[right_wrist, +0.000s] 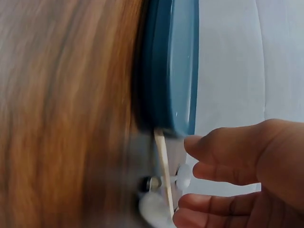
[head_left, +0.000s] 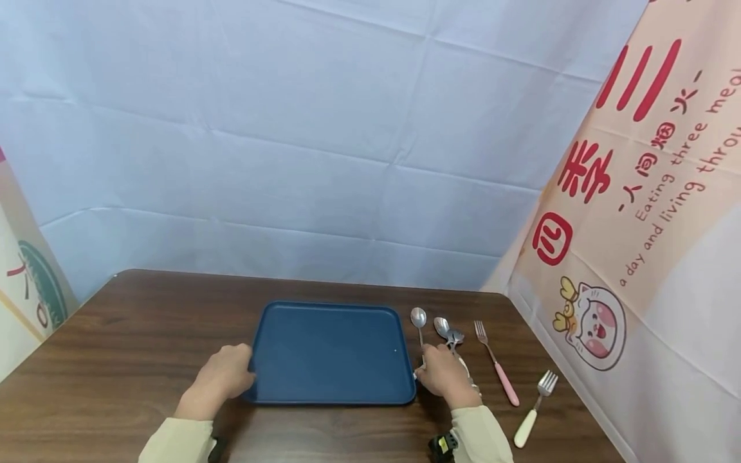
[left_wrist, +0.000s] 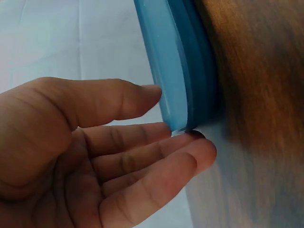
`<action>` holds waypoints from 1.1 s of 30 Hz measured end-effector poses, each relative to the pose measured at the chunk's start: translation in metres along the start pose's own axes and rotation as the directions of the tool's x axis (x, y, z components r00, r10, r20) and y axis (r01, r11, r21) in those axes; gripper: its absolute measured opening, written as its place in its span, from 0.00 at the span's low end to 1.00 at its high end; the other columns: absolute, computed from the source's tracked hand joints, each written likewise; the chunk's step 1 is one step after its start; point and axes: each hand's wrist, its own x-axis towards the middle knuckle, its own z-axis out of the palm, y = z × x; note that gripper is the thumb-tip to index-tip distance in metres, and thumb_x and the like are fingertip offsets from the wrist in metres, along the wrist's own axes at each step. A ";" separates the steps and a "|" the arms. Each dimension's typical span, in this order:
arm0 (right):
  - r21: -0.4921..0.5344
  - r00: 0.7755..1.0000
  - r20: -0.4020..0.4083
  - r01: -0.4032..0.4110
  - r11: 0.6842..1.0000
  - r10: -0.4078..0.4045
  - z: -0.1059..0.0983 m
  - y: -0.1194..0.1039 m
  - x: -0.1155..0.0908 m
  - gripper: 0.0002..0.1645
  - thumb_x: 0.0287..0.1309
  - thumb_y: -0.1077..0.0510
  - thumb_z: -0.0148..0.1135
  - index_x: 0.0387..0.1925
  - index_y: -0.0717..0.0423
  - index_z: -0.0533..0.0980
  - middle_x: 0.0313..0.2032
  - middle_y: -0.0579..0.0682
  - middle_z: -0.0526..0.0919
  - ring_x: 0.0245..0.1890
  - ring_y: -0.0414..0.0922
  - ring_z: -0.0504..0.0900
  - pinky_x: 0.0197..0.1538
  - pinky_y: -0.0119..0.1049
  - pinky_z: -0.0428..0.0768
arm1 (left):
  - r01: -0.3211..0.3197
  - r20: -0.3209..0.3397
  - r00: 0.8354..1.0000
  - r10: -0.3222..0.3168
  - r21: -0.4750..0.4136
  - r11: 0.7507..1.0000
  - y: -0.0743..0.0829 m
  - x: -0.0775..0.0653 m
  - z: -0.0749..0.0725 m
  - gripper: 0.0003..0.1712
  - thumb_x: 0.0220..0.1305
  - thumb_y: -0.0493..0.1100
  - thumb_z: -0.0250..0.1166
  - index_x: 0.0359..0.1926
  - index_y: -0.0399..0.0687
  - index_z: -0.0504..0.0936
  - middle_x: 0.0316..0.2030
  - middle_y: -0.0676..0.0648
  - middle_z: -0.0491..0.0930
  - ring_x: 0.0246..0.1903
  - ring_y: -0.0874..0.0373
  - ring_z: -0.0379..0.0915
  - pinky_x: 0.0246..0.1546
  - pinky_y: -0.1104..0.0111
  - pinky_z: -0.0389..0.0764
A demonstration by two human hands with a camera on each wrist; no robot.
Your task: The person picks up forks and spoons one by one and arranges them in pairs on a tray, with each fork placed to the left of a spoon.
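Note:
A dark blue rectangular tray point(head_left: 332, 354) lies on the wooden table. My left hand point(head_left: 222, 376) is at its left side near the front corner. In the left wrist view, the thumb point(left_wrist: 137, 99) is beside the tray's rim point(left_wrist: 173, 71), and loosely bent fingers touch its edge. My right hand point(head_left: 444, 373) is at the right edge, partly covering some cutlery. The right wrist view shows its fingers point(right_wrist: 213, 204) extended and apart from the tray; the thumb tip is close to the tray corner point(right_wrist: 183, 114).
Right of the tray lie a spoon point(head_left: 418, 317), a second spoon point(head_left: 442, 326) beside a metal utensil head point(head_left: 456, 336), a pink-handled fork point(head_left: 505, 382) and a cream-handled fork point(head_left: 527, 427). A pale cloth point(head_left: 289, 161) hangs behind the table; a printed cloth point(head_left: 625, 212) hangs at right.

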 end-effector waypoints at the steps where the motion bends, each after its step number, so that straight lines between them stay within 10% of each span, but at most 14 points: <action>1: 0.010 1.000 0.003 -0.007 1.000 0.007 0.000 0.002 0.000 0.18 0.48 0.61 0.65 0.42 0.65 0.77 0.31 0.56 0.76 0.35 0.55 0.76 0.37 0.50 0.73 | -0.001 -0.002 1.000 0.001 -0.007 1.000 0.000 0.000 0.001 0.06 0.51 0.33 0.62 0.31 0.33 0.74 0.22 0.44 0.71 0.20 0.53 0.65 0.21 0.60 0.68; 19: 0.130 0.989 0.042 -0.148 0.980 0.144 -0.003 0.024 -0.003 0.16 0.50 0.62 0.61 0.43 0.64 0.77 0.36 0.59 0.79 0.31 0.53 0.77 0.34 0.50 0.73 | -0.028 -0.027 0.999 0.028 0.000 1.000 -0.004 0.003 0.005 0.10 0.48 0.20 0.53 0.32 0.30 0.75 0.23 0.40 0.73 0.21 0.53 0.64 0.22 0.62 0.68; 25: 0.177 0.985 0.077 -0.163 0.971 0.152 -0.002 0.024 -0.005 0.03 0.52 0.63 0.60 0.26 0.58 0.78 0.22 0.50 0.76 0.21 0.45 0.72 0.27 0.41 0.70 | -0.033 -0.024 0.999 0.033 0.004 0.999 -0.005 0.002 0.005 0.10 0.49 0.20 0.53 0.33 0.30 0.75 0.23 0.40 0.72 0.21 0.53 0.64 0.22 0.62 0.67; 33: 0.174 0.987 0.046 -0.161 0.971 0.155 0.003 0.029 -0.002 0.08 0.49 0.65 0.62 0.17 0.58 0.76 0.18 0.49 0.74 0.20 0.45 0.71 0.26 0.39 0.71 | -0.036 -0.017 0.999 0.036 -0.002 0.999 -0.007 0.004 0.008 0.10 0.48 0.20 0.53 0.32 0.30 0.75 0.22 0.41 0.71 0.20 0.53 0.64 0.22 0.62 0.67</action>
